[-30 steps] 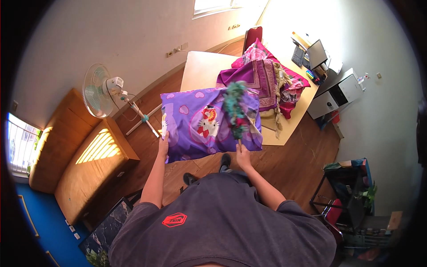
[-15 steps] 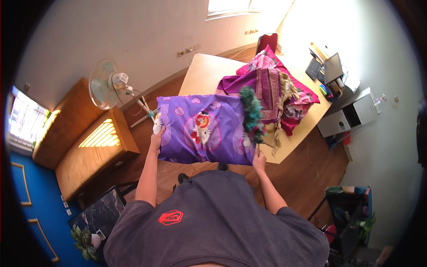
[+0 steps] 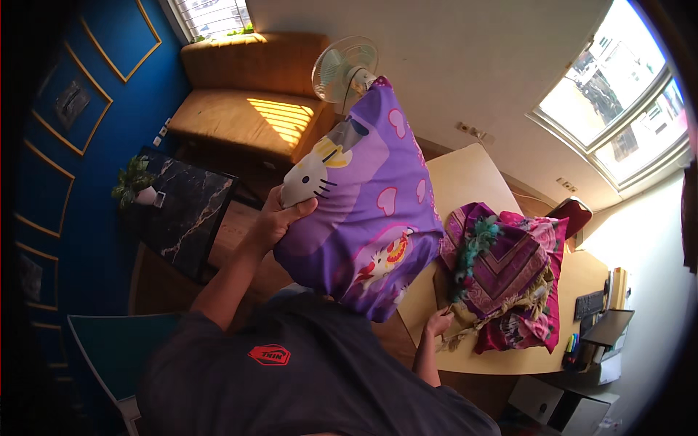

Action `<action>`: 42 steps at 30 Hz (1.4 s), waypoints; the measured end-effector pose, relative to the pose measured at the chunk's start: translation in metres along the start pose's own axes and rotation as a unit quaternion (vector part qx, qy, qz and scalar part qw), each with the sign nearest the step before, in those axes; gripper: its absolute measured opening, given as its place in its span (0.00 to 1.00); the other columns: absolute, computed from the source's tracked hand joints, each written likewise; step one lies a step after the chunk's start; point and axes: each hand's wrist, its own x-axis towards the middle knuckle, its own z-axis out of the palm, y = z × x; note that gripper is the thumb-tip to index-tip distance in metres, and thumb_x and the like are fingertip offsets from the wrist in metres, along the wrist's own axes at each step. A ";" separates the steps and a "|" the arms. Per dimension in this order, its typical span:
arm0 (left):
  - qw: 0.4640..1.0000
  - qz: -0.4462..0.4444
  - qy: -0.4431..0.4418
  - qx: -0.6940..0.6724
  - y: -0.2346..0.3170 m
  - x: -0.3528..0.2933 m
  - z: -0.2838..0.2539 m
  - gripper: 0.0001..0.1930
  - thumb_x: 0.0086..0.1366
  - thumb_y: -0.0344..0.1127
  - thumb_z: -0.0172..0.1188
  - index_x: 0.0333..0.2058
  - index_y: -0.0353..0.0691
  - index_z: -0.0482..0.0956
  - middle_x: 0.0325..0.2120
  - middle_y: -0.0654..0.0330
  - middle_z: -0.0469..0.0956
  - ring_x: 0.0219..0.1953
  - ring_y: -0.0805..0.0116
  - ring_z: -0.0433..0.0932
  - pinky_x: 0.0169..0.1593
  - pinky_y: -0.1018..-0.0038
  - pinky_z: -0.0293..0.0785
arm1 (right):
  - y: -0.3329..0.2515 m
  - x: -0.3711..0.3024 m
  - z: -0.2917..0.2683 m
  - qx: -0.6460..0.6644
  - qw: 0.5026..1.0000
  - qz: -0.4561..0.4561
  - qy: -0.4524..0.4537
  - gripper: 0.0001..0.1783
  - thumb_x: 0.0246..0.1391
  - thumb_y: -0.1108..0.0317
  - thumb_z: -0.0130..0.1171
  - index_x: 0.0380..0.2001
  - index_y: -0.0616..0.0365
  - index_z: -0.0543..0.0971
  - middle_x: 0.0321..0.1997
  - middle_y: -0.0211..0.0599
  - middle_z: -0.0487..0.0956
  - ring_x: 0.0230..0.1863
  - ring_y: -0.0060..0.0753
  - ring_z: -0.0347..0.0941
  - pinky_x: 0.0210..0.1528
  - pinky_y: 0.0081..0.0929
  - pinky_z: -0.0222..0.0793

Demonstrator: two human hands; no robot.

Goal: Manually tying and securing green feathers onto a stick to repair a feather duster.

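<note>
My left hand point(image 3: 280, 218) grips the edge of a purple pillow point(image 3: 371, 182) printed with pink hearts and white cartoon cats. The pillow is lifted in front of me and tilted, one corner pointing up. At the table's near edge, my right hand point(image 3: 438, 322) is closed around the thin handle of what looks like a teal feather duster point(image 3: 476, 247). The duster's fluffy head lies against a purple patterned shawl point(image 3: 509, 276) with tan fringe. Under the shawl is a magenta floral pillow point(image 3: 556, 254), partly covered.
The pale wooden table point(image 3: 472, 174) carries the shawl and floral pillow. A standing fan point(image 3: 345, 69) and a tan sofa point(image 3: 240, 112) are beyond the lifted pillow. A black marble-look table point(image 3: 182, 211) with a potted plant point(image 3: 138, 182) is at left, and a keyboard point(image 3: 589, 305) at right.
My view has turned left. The purple pillow has swung up and left in my left hand, tilting from level. My right hand has come away from the pillow's side with the duster.
</note>
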 end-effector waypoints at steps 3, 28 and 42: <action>0.993 0.093 0.042 0.061 0.040 -0.038 -0.013 0.11 0.67 0.34 0.68 0.45 0.39 0.82 0.36 0.71 0.81 0.40 0.84 0.76 0.46 0.83 0.71 | -0.014 -0.014 0.005 -0.142 0.984 0.054 0.091 0.20 0.65 0.53 0.57 0.48 0.60 0.76 0.55 0.55 0.75 0.54 0.61 0.72 0.54 0.60 0.64; 0.927 0.197 0.265 -0.176 0.060 -0.411 -0.382 0.29 0.68 0.43 0.63 0.62 0.33 0.69 0.51 0.55 0.77 0.50 0.65 0.80 0.57 0.69 0.75 | -0.292 -0.405 0.065 0.402 0.579 0.035 -0.708 0.42 0.67 0.37 0.51 0.70 0.59 0.63 0.66 0.45 0.75 0.63 0.46 0.75 0.66 0.47 0.71; 0.933 0.155 0.315 -0.079 -0.037 -0.316 -0.437 0.18 0.67 0.41 0.67 0.51 0.39 0.79 0.42 0.66 0.80 0.43 0.75 0.79 0.48 0.75 0.75 | -0.572 -0.287 -0.257 0.623 0.641 -0.420 0.156 0.32 0.74 0.45 0.36 0.58 0.63 0.75 0.61 0.48 0.77 0.65 0.42 0.71 0.66 0.44 0.64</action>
